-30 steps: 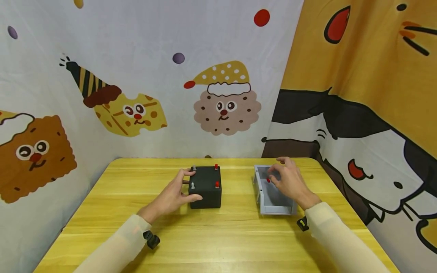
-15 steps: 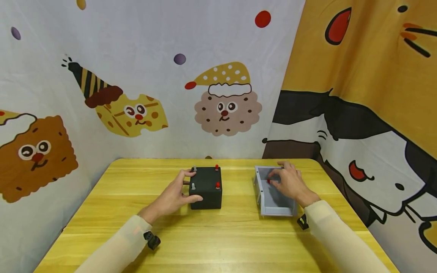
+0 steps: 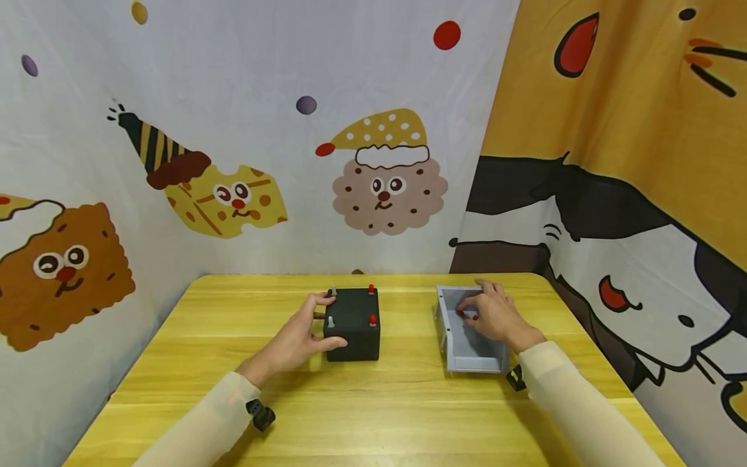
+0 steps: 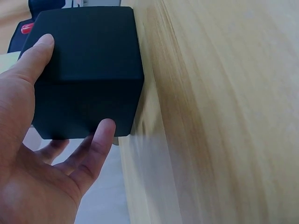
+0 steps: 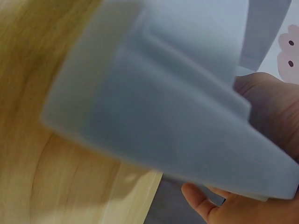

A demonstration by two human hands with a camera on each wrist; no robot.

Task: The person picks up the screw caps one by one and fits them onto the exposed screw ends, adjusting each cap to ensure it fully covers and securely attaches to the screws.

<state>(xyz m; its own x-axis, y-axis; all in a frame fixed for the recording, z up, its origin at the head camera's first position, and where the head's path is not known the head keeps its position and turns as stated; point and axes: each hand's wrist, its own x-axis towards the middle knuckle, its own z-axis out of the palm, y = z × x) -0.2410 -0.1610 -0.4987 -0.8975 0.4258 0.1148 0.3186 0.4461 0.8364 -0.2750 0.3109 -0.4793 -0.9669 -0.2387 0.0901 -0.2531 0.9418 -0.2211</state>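
Observation:
A black box (image 3: 353, 334) stands on the table, two red-topped posts on its right side and two pale grey ones on its left. My left hand (image 3: 297, 334) holds the box at its left side, thumb on the near face. In the left wrist view the thumb and fingers lie on the box (image 4: 93, 51). Over a grey bin (image 3: 475, 364), my right hand (image 3: 496, 316) reaches in with bent fingers. Small red pieces (image 3: 475, 318) show by its fingertips; whether it pinches one is hidden. The bin wall (image 5: 177, 121) covers most of the right wrist view.
The wooden table (image 3: 373, 415) carries both the box and the bin, with a gap between them. A cartoon-printed cloth (image 3: 233, 84) rises behind the table, and a yellow one (image 3: 630, 110) hangs at the right.
My right hand has gone lower into the bin, and its fingertips are down by the red pieces. The left hand keeps its hold on the box, which stays in place.

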